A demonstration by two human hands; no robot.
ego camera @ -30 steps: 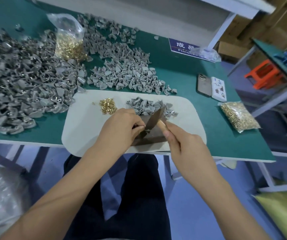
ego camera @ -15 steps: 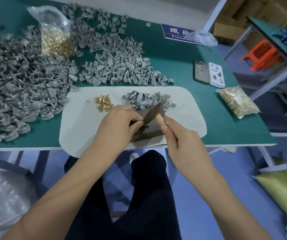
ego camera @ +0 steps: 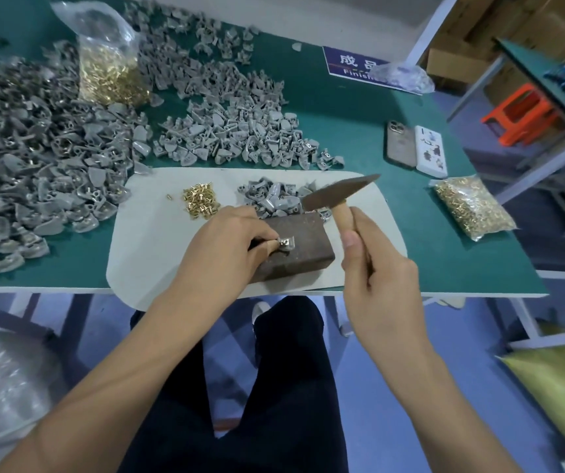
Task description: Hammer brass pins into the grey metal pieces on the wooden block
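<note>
two hands work at the worktop's front edge: the left hand (ego camera: pixel 221 245) pinches a grey metal piece (ego camera: pixel 286 243) atop the wooden block (ego camera: pixel 299 249), the right hand (ego camera: pixel 378 285) grips a raised hammer (ego camera: pixel 340 194).

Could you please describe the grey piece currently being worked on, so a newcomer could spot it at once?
Find the pale mat at the green table's near edge, then the dark wooden block on it. The grey piece lies alone atop the block, pinched by the left hand, unlike the loose heaps.
</note>
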